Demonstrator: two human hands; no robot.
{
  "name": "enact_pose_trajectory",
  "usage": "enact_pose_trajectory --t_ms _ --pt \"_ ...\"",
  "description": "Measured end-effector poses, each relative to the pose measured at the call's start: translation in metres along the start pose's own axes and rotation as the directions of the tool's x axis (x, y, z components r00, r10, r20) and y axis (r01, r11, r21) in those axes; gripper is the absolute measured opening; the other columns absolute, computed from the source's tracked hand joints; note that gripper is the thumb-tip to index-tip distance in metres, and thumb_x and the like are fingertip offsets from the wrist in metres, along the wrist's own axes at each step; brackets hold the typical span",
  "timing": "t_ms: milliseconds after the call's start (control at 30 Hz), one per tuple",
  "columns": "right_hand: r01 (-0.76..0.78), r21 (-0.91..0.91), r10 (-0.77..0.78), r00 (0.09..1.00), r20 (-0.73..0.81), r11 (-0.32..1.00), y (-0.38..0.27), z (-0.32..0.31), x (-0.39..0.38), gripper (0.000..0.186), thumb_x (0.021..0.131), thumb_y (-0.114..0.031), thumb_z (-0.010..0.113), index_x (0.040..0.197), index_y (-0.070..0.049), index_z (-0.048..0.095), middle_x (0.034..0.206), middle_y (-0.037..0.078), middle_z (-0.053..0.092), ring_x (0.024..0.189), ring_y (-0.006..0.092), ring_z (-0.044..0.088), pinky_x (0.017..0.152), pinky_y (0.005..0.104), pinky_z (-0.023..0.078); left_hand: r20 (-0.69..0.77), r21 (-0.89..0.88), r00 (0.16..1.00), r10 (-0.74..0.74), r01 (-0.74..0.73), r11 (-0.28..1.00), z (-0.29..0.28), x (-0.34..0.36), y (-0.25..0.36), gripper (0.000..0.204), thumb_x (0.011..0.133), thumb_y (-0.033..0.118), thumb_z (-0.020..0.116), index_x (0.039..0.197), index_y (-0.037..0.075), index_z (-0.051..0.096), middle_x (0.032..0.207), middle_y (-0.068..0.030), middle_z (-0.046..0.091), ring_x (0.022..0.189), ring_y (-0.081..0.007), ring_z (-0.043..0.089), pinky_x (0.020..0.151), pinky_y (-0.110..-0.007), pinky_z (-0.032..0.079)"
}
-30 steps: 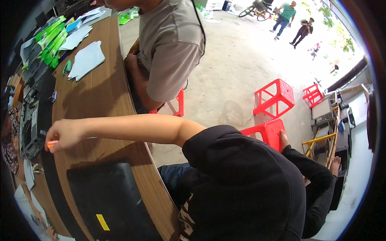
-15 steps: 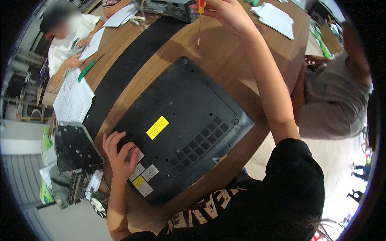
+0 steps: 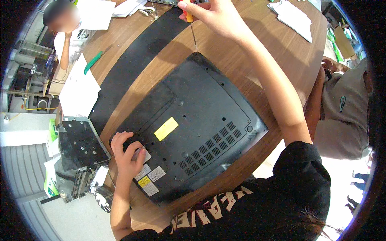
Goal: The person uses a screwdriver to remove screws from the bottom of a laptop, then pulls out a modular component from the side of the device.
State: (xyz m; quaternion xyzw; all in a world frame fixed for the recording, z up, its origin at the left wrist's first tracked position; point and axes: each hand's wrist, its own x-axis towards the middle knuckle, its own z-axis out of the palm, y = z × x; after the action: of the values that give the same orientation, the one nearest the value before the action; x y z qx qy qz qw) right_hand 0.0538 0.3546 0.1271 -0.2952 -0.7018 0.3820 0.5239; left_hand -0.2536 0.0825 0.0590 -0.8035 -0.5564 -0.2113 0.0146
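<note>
A black laptop [image 3: 205, 98] lies underside up on the wooden table, with a yellow label, several white labels and a vent grid on its base. My right hand [image 3: 219, 18] is closed round the orange and red handle of a screwdriver [image 3: 193, 32]. Its thin shaft points down, and the tip is at the laptop's far corner; whether it sits in a screw hole is too small to tell. Near the left edge of the laptop, my left hand [image 3: 128, 154] rests on the base by the white labels, fingers bent and apart, gripping nothing.
A green-handled tool [image 3: 93, 63] and paper sheets [image 3: 80, 90] lie on the left. Beside them is a dark metal case [image 3: 82, 138]. More papers [image 3: 293, 20] are at the far right. One person [image 3: 74, 40] sits far left, another [image 3: 341, 108] is at the right.
The screwdriver tip has come down from above the table to the laptop's far corner. My left hand stays on the laptop. The person at far left has raised a hand. The view has shifted slightly.
</note>
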Motion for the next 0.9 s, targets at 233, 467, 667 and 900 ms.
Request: enact_pose_trajectory --t_ms 233,467,667,900 --pt "0.017 0.059 -0.016 1.0 -0.025 0.998 0.006 -0.002 0.001 0.016 0.093 -0.011 0.061 0.099 0.003 0.055 0.081 0.004 0.062 0.071 0.0095 0.064 0.063 0.025 0.051 0.003 -0.029 0.999 -0.035 0.035 0.999 -0.002 0.002 0.003 0.018 0.069 0.014 0.073 0.082 0.009 0.061 0.117 -0.0128 0.055 0.114 -0.0358 0.048 0.097 -0.05 0.037" --pt "0.015 -0.011 -0.015 1.0 0.011 1.0 -0.001 -0.007 -0.001 0.015 0.093 -0.011 0.061 0.095 0.002 0.055 0.081 0.004 0.062 0.071 0.0098 0.064 0.063 0.0248 0.051 -0.037 -0.035 0.999 0.0 -0.002 0.999 -0.002 0.001 0.003 0.017 0.068 0.011 0.073 0.081 0.009 0.063 0.109 -0.0116 0.057 0.108 -0.0346 0.052 0.092 -0.047 0.04" --pt "0.05 -0.007 -0.048 0.988 0.144 0.999 -0.01 -0.014 -0.001 0.012 0.09 -0.01 0.065 0.09 -0.001 0.057 0.075 0.003 0.061 0.068 0.0081 0.06 0.062 0.0233 0.049 -0.059 -0.029 0.998 0.028 -0.03 0.999 -0.005 -0.001 0.004 0.014 0.068 0.008 0.072 0.08 0.009 0.066 0.104 -0.0107 0.059 0.104 -0.0329 0.054 0.09 -0.044 0.042" --pt "0.155 -0.155 -0.112 0.96 0.255 0.976 -0.013 -0.014 -0.001 0.01 0.087 -0.009 0.066 0.092 -0.003 0.059 0.072 0.002 0.062 0.067 0.0079 0.059 0.062 0.0249 0.048 -0.061 -0.021 0.998 0.006 -0.007 1.0 -0.006 0.002 0.007 0.013 0.068 0.008 0.072 0.08 0.008 0.066 0.103 -0.0106 0.059 0.103 -0.0319 0.054 0.089 -0.043 0.042"
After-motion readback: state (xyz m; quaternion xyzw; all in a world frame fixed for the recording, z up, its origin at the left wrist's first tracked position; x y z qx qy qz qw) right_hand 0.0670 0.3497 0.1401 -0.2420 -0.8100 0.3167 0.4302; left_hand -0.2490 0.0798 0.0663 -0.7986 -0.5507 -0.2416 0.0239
